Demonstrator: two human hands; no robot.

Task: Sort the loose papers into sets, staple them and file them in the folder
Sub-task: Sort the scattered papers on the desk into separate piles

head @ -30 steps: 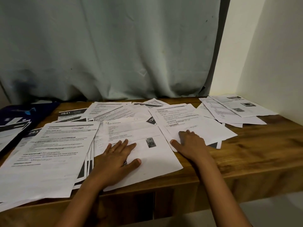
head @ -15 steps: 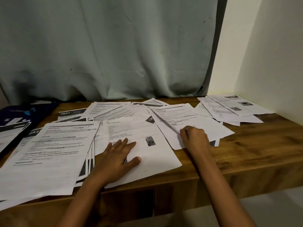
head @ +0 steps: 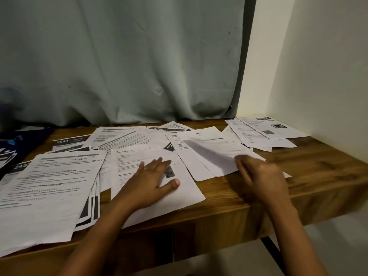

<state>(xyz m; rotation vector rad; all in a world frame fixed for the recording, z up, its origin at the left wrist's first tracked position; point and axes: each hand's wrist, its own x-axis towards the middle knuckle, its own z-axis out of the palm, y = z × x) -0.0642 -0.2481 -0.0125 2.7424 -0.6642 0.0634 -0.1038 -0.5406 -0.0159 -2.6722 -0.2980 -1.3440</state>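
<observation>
A: Where are the papers point(head: 123, 139)?

B: Loose and overlapping across the desk point(head: 322, 168). The biggest stack point(head: 49, 196) lies fanned at the front left corner.

A: And the hands?

B: The left hand point(head: 151, 182) lies flat, fingers straight, pressing on a sheet point(head: 185, 198) with a small photo, at the middle of the front edge. The right hand point(head: 260, 176) is blurred at the near corner of the zepto sheet point(head: 215, 150), just to the right. Its fingers look curled, but I cannot tell whether they pinch the paper.

A: Farther out?

B: A few pages point(head: 268, 128) sit in the far right corner, near the wall point(head: 318, 56). A dark blue thing point(head: 23, 139) lies at the left edge, partly under papers; I can't tell if it is the folder. A grey curtain point(head: 119, 56) hangs behind the far edge.
</observation>
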